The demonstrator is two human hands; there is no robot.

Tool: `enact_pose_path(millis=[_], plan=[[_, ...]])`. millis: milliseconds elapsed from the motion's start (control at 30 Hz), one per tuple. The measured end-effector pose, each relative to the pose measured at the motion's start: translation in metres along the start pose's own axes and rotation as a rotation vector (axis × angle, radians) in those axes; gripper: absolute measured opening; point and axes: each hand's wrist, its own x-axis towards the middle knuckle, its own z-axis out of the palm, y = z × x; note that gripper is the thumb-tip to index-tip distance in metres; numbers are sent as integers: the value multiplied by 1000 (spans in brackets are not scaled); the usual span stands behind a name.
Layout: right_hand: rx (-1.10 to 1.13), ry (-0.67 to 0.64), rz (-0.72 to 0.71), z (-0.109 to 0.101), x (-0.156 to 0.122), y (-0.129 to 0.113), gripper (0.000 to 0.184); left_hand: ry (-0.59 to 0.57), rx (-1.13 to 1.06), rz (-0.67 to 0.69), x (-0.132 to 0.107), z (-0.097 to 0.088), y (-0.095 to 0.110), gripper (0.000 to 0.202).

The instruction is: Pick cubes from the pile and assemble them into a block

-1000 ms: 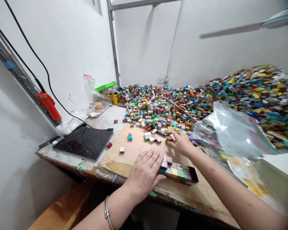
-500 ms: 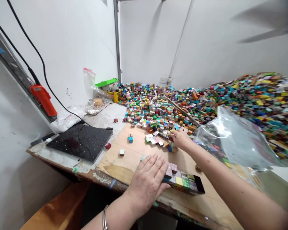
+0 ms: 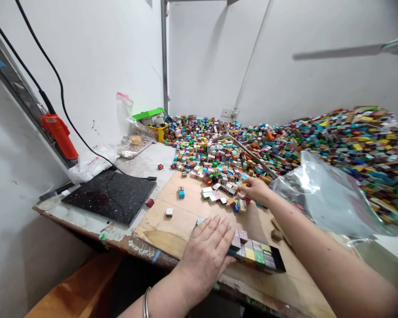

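My left hand lies flat with fingers stretched out on the wooden board, its fingertips against the left end of a black tray filled with coloured cubes. My right hand reaches to the near edge of a huge heap of small coloured cubes, fingers curled in a pinch at a yellowish cube; what they hold is too small to name. A few loose cubes lie just beside it.
A clear plastic bag hangs over my right forearm. A black stone slab lies at the left, with a cable, an orange tool on the wall, and a green-lidded box behind. Single cubes dot the board.
My right hand moved from the board's cubes up to the heap's edge and slightly right. The left hand stayed on the tray's end. The view shifted a little.
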Motion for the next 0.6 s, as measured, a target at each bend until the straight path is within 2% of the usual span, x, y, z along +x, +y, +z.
enact_pose_path(millis=[133, 267, 333, 433, 500, 600], plan=[[217, -4, -27, -15, -33, -1, 51, -4, -4, -1, 1, -1, 0, 59], [532, -110, -50, -26, -97, -6, 55, 5, -25, -11, 0, -1, 2, 59], [553, -122, 11, -28, -133, -9, 51, 1, -35, -9, -1, -1, 2, 58], [615, -121, -35, -25, -178, -11, 45, -33, -56, -7, -2, -2, 3, 57], [605, -114, -81, -18, -196, -10, 44, -67, -75, -12, -2, -3, 4, 58], [409, -48, -164, -3, -207, -5, 40, -91, -93, -16, -2, -4, 4, 59]])
